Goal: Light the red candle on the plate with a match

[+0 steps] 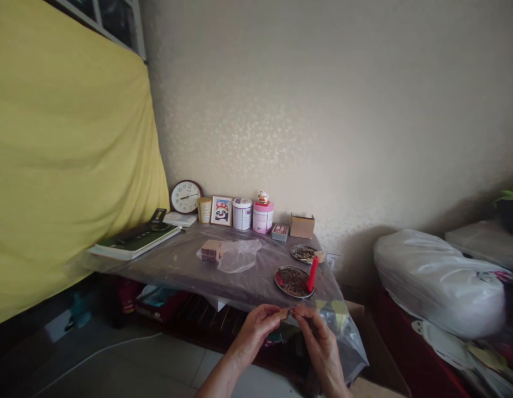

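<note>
Got box (284,314) in left hand (261,321), brace it. Pinching with right hand (318,330), can't tell what. Mind candle (313,272), 1 o'clock.

Two bare hands (258,325) (323,334), bare wrists (242,349) and forearms (221,376), uncovered as far as visible

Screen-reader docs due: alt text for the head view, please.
A person's left hand pinches a small tan item, with the right hand close to its end, at a plastic-covered table. A red candle rises at the right side of a round plate there. Behind, a clock and a framed panda picture stand near the wall.
</note>
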`<move>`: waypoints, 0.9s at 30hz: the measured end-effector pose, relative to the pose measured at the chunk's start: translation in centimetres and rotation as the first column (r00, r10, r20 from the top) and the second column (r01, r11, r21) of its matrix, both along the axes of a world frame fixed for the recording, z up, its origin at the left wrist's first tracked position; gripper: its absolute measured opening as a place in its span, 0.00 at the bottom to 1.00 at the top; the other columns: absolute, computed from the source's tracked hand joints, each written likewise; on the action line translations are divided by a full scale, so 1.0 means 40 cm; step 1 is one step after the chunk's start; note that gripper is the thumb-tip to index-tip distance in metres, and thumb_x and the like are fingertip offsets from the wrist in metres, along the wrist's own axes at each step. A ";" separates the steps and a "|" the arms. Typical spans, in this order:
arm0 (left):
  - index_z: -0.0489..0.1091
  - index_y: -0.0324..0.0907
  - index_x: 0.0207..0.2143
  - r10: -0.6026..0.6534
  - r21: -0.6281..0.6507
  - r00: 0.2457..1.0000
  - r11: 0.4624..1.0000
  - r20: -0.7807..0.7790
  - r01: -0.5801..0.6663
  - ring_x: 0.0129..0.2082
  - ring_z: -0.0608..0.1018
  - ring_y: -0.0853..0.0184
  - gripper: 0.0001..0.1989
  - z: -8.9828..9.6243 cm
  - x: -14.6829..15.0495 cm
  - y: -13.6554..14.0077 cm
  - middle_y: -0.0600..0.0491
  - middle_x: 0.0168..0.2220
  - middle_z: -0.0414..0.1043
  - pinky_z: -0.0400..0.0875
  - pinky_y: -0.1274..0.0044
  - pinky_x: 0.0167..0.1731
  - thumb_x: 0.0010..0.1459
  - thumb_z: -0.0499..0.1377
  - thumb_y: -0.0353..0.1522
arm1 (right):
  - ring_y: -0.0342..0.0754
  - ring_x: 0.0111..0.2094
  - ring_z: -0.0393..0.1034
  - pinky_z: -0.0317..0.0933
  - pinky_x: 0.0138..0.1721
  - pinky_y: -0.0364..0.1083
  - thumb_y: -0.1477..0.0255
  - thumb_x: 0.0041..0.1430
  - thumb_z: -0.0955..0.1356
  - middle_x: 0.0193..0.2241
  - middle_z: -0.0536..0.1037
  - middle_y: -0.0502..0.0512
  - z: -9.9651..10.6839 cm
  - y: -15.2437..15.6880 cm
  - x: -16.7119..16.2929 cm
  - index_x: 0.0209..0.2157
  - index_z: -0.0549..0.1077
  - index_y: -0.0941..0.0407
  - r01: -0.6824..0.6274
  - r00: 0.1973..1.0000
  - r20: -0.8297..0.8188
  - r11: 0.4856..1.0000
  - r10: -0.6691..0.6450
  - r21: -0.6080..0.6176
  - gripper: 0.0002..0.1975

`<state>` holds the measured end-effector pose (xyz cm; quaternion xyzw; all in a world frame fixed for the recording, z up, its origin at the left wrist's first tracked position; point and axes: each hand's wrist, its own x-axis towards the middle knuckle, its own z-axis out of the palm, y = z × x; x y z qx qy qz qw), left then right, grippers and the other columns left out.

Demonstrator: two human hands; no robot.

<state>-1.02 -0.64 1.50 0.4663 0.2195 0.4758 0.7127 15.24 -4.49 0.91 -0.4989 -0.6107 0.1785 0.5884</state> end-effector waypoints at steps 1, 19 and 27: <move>0.73 0.37 0.36 0.002 0.005 1.000 1.000 -0.005 -0.002 0.44 0.72 0.59 0.11 -0.001 -0.001 0.000 0.46 0.40 0.75 0.61 0.71 0.45 0.50 0.63 0.33 | 0.50 0.39 0.72 0.66 0.42 0.43 0.63 0.57 0.65 0.36 0.78 0.55 0.000 0.000 0.000 0.36 0.73 0.56 -0.005 1.000 0.000 1.000 0.005 0.003 0.12; 0.73 0.37 0.35 0.007 -0.022 1.000 1.000 0.005 -0.007 0.41 0.73 0.60 0.13 -0.007 0.003 0.005 0.46 0.38 0.75 0.62 0.72 0.42 0.47 0.65 0.34 | 0.48 0.38 0.73 0.65 0.41 0.40 0.62 0.57 0.65 0.35 0.78 0.53 -0.004 -0.001 0.008 0.36 0.73 0.54 0.007 0.998 0.062 1.000 -0.006 -0.013 0.11; 0.73 0.38 0.34 0.015 -0.018 0.999 1.000 0.035 -0.014 0.41 0.72 0.61 0.11 -0.013 0.001 0.006 0.46 0.38 0.74 0.62 0.72 0.43 0.47 0.65 0.33 | 0.47 0.40 0.72 0.64 0.41 0.39 0.63 0.58 0.65 0.37 0.78 0.53 -0.004 0.003 0.008 0.37 0.73 0.54 -0.019 0.998 0.054 0.999 0.021 -0.031 0.11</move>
